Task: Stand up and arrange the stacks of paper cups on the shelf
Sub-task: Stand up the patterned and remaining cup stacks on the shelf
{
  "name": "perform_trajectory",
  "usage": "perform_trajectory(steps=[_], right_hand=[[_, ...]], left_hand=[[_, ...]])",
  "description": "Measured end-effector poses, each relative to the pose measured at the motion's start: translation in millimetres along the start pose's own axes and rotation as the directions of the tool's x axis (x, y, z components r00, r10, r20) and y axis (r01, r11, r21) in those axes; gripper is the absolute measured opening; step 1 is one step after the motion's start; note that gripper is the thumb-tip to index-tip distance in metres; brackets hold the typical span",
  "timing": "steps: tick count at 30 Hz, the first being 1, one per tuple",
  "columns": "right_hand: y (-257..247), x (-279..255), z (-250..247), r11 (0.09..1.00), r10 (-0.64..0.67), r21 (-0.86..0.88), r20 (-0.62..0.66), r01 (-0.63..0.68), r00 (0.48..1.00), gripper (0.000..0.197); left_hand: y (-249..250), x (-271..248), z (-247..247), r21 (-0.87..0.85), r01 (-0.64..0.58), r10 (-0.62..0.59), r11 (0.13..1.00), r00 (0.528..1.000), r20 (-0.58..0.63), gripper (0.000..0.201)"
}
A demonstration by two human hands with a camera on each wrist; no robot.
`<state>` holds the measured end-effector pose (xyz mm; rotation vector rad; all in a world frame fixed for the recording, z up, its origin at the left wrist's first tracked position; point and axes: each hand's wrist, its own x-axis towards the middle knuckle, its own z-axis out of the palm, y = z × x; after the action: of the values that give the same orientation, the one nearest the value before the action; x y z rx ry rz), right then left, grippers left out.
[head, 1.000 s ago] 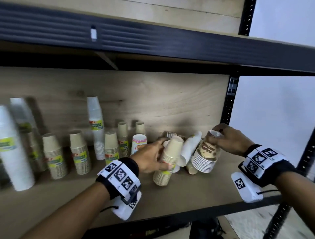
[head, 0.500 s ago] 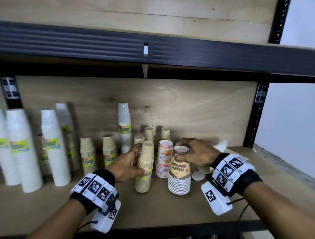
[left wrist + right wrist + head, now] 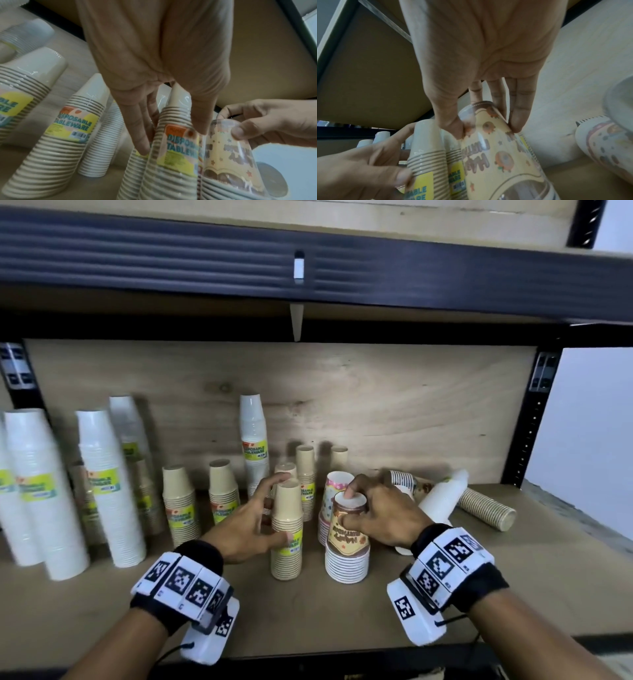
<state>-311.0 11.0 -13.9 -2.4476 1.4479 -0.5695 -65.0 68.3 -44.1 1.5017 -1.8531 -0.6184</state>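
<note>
Both forearms reaching in from 6 o'clock over the front edge of the shelf [image 3: 342,611], wrists banded with black-and-white marker blocks, palms turned down and inward toward each other. Left hand [image 3: 246,529] cupped around the kraft cup stack [image 3: 287,529], thumb laid against the yellow label on the near side, fingers spread and curved past its far side at 11 o'clock of the stack; from the left wrist view, fingertips [image 3: 142,146] lying along the ribbed rims, the hold loose, yet thumb and fingers on opposite faces. Stack upright, upside down, standing on the shelf board just left of centre. Right hand [image 3: 380,515] arched over the printed cup stack [image 3: 347,539], thumb pressed on the printed side, index finger hooked over the top disc, remaining fingers [image 3: 520,108] down the far wall: a firm pinch. That stack upright too, touching or nearly touching the kraft one at its 3 o'clock. Behind, at 12 o'clock, a pink dotted stack [image 3: 334,484] and more kraft stacks standing. At 9 o'clock, tall white stacks [image 3: 102,491] in a row. At 2 o'clock of the right hand, a white stack [image 3: 442,501] and a ribbed brown stack [image 3: 486,508] lying on their sides.
</note>
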Motion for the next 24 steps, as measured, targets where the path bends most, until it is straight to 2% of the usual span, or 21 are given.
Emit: perform_trajectory(steps=[4,15,24], right_hand=[[8,1,5,0.999,-0.018,0.038,-0.041,0.019,0.999,0.039],[10,2,5,0.961,-0.095,0.261,0.024,0.086,0.995,0.032],[15,2,14,0.943,-0.125,0.308,-0.029,0.128,0.992,0.037]], left_hand=[[1,3,-2,0.036,-0.001,0.005,0.999,0.995,-0.096,0.074],[-5,0,-5,0.043,-0.011,0.015,0.999,0.996,-0.089,0.072],[-10,-3,-2,0.014,-0.016,0.018,1.000,0.992,-0.128,0.074]])
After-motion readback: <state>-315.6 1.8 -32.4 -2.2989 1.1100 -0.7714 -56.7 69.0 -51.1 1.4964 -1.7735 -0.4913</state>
